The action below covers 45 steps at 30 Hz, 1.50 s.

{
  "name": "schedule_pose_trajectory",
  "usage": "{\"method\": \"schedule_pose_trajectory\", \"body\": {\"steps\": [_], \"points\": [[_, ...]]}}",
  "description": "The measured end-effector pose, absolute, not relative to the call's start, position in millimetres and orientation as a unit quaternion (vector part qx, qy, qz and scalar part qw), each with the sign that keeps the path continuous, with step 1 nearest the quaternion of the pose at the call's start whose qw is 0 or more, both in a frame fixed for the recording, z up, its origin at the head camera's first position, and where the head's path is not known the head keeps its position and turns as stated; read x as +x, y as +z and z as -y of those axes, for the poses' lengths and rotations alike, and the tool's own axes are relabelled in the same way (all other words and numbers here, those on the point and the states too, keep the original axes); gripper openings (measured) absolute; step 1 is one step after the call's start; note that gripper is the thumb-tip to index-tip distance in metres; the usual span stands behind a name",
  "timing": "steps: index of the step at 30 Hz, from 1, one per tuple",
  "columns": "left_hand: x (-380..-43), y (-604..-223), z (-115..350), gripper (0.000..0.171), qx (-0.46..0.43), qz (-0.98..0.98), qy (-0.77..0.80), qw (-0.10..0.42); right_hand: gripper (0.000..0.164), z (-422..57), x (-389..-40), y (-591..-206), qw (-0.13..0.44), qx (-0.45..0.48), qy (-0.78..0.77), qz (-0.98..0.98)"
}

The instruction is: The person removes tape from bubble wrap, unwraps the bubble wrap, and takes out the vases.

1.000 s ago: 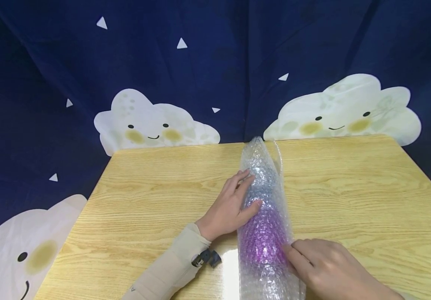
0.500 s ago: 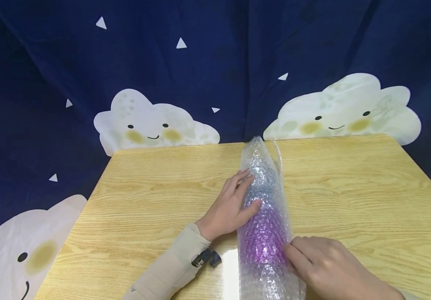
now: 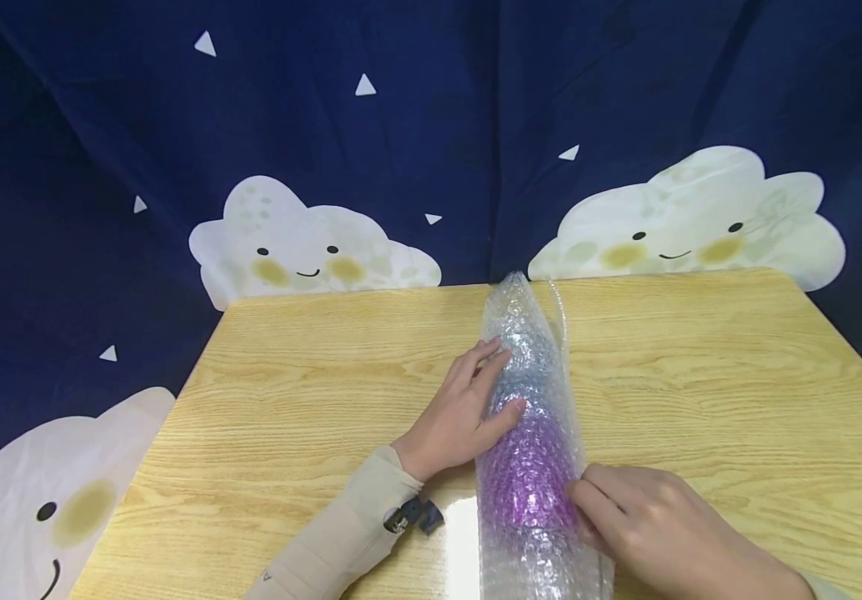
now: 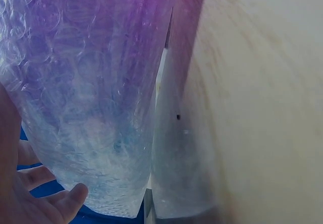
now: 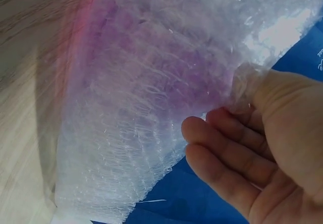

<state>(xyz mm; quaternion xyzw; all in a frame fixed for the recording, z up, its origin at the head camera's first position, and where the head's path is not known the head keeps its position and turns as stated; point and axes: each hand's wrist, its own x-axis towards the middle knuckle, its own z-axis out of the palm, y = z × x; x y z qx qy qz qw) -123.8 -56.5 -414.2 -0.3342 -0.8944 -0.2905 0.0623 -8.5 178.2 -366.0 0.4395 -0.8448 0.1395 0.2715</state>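
A long bundle in clear bubble wrap (image 3: 532,475) lies lengthwise on the table, its far end at the back edge. Through the wrap shows something blue at the far part and purple in the middle; its kind cannot be made out. My left hand (image 3: 455,417) rests on the bundle's left side, fingers spread and thumb on top. On the right side, my right hand (image 3: 649,521) pinches the edge of the bubble wrap between thumb and curled forefinger. The pinched, bunched film (image 5: 247,85) is plain in the right wrist view, with the other fingers loosely bent below.
The wooden table (image 3: 311,358) extends to both sides of the bundle. A loose strip of wrap edge (image 3: 560,312) stands off near the far end. Behind the table hangs a dark blue curtain (image 3: 416,133) printed with smiling clouds and white triangles.
My right hand has shifted very slightly away from me along the wrap's edge, still pinching it. My left hand and the bundle stay in place.
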Motion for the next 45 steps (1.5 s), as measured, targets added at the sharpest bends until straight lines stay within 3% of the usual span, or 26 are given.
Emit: {"method": "schedule_pose_trajectory", "body": {"steps": [28, 45], "points": [[-124, -415, 56, 0.068, -0.335, 0.893, -0.293, 0.063, 0.044, -180, -17, -367, 0.251, 0.423, 0.167, 0.855], [-123, -414, 56, 0.068, -0.334, 0.894, -0.291, 0.063, 0.023, -181, -18, -371, 0.234, 0.416, 0.191, 0.858]]}}
